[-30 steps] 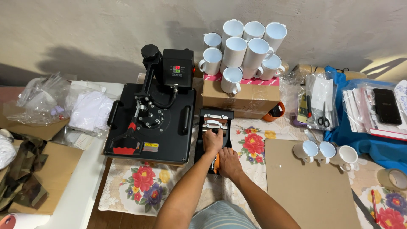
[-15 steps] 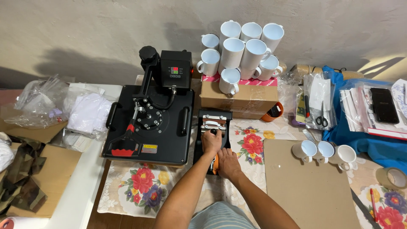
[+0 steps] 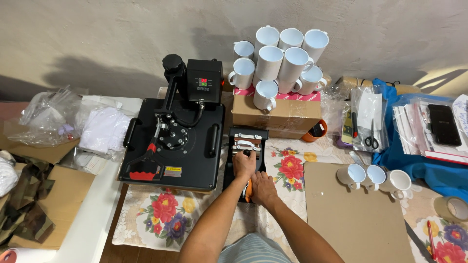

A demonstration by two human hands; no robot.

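Mug press (image 3: 247, 141), frame centre: your left hand (image 3: 243, 164) fingers curled round its handle; right hand (image 3: 263, 189) fingers wrapped on the orange lever (image 3: 248, 193). Press evenly.

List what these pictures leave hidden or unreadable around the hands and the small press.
- Head view: whether the mug press holds a mug; the left hand covers its middle.
- Head view: most of the orange handle, hidden under the right hand.
- Head view: the digits on the heat press display, too small to read.
- Head view: the tape roll and the folded camouflage cloth, each partly cut off by a frame edge.
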